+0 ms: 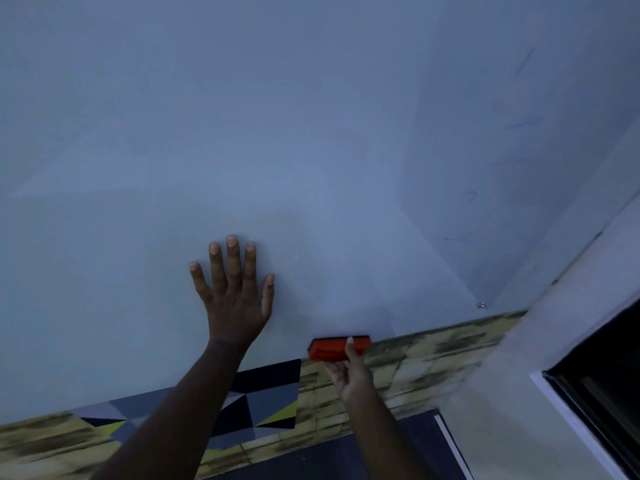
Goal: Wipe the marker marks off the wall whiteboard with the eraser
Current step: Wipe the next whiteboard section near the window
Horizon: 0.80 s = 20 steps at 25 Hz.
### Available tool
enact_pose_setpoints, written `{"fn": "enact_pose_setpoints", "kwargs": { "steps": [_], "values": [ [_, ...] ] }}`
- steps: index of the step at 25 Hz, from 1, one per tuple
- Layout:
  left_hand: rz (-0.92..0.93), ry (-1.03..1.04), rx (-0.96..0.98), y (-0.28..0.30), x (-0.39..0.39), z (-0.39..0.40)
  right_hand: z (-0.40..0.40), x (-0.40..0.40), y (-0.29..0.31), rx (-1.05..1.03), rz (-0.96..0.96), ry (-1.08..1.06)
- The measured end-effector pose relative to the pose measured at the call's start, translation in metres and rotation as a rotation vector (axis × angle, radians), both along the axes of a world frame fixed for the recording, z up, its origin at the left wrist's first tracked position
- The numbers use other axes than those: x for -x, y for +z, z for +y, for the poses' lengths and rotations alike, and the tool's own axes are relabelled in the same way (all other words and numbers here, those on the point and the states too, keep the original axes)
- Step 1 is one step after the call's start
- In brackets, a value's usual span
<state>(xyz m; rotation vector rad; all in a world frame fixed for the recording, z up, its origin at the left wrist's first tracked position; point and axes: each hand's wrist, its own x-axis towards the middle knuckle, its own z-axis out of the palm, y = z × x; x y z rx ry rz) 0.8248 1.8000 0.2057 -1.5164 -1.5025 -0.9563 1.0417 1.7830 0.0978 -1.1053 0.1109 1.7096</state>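
The wall whiteboard (277, 133) fills most of the view, pale blue-grey in dim light. Faint blue marker marks (467, 199) show on its right part. My left hand (232, 292) lies flat on the board with fingers spread and straight. My right hand (349, 372) grips an orange eraser (329, 349) with a dark pad, held at the board's bottom edge, right of my left hand.
Below the board runs a wall band of yellowish stone pattern (415, 362) and a grey, black and yellow triangle panel (263, 396). A pale wall (554, 341) meets the board at the right, with a dark window frame (606, 386). A small screw (481, 304) sits at the board's lower right corner.
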Motion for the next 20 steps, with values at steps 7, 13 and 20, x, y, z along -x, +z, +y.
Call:
{"fn": "enact_pose_setpoints", "kwargs": {
  "steps": [7,13,20],
  "values": [
    [-0.078,0.027,0.046,-0.011,-0.015,-0.014,0.033,-0.063,0.100,-0.326,-0.387,-0.243],
    [-0.286,0.030,0.009,-0.002,-0.070,-0.024,0.032,-0.057,0.114,-0.375,-0.558,-0.255],
    [-0.028,-0.109,0.078,0.023,-0.112,-0.007,0.052,-0.114,0.039,-0.058,-0.237,-0.194]
  ]
}}
